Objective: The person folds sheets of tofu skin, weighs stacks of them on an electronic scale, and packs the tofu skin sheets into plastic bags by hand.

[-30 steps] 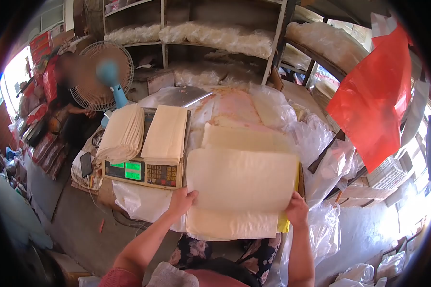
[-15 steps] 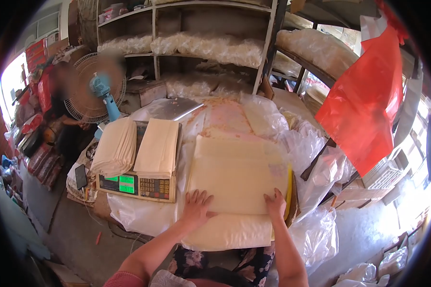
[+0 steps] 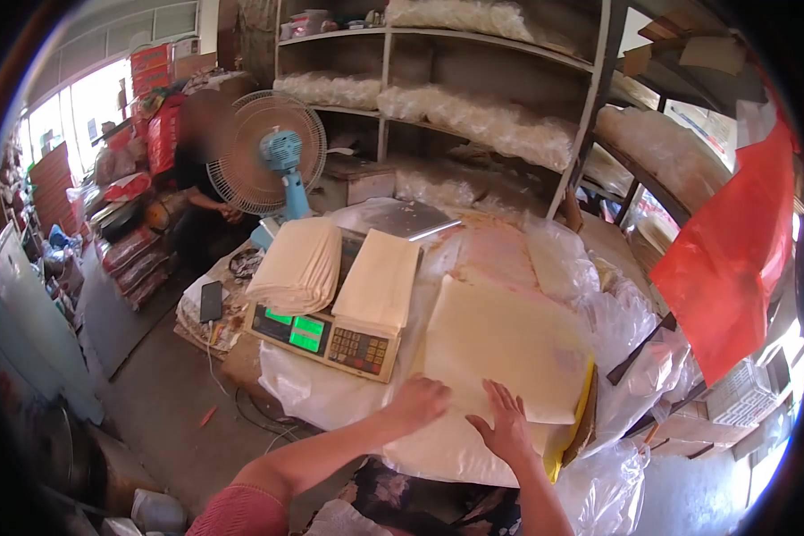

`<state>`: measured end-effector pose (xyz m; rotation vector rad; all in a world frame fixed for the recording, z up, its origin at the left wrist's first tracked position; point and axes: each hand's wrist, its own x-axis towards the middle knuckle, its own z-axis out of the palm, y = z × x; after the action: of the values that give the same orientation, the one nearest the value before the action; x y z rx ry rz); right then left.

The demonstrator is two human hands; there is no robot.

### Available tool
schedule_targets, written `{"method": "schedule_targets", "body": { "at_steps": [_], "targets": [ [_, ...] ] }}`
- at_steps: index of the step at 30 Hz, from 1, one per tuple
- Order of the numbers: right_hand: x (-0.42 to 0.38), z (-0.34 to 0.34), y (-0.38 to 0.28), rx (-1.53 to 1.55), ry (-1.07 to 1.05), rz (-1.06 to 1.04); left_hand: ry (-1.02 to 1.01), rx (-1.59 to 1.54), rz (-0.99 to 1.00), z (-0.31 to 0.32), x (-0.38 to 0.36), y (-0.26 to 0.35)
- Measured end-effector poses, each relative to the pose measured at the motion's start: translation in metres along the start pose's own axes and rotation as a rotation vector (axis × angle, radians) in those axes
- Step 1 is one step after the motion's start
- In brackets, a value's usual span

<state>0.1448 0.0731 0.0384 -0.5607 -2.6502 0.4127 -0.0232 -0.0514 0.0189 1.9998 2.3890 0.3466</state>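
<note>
Cream, smooth sheets lie beside the scale bearing two folded stacks. Partly covering the sheets, the left hand curls, whether gripping I cannot tell; the right hand extends, thumb wide.

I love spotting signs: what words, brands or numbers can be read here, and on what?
No text can be read clearly.
Green scale display: lit digits, too blurred.
Scale keypad: key markings, too small.
Red boxes at upper left: apparent print, too blurred.

The sleeve is textured pinkish red, the trousers dark and flowered.
</note>
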Motion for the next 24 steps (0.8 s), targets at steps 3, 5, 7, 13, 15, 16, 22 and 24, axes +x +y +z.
{"method": "schedule_targets", "body": {
  "at_steps": [3,5,7,13,15,16,22,24],
  "targets": [
    [0.005,-0.02,-0.013,0.033,0.047,-0.106,0.435,-0.281,-0.026,-0.014,-0.009,0.018],
    [0.004,-0.039,-0.016,0.058,0.132,-0.113,0.77,-0.459,-0.163,-0.007,-0.012,0.013],
    [-0.012,-0.068,-0.026,0.183,0.213,-0.397,0.637,-1.169,-0.458,0.033,-0.024,-0.012],
    [-0.091,-0.008,0.052,0.432,0.008,-0.118,0.524,-0.505,0.116,0.04,-0.066,-0.024],
    [-0.094,-0.001,0.067,0.776,-0.077,0.663,-0.035,-0.933,-0.252,0.046,-0.065,-0.027],
    [-0.09,0.005,0.073,0.778,-0.072,0.67,-0.16,-0.945,-0.5,0.032,-0.055,-0.021],
    [-0.054,0.013,0.068,0.222,-0.021,0.648,0.396,-0.107,-0.007,0.049,-0.026,0.002],
    [-0.048,0.011,0.062,0.29,-0.022,0.674,0.297,-0.057,0.017,0.056,-0.032,0.014]
  ]
}}
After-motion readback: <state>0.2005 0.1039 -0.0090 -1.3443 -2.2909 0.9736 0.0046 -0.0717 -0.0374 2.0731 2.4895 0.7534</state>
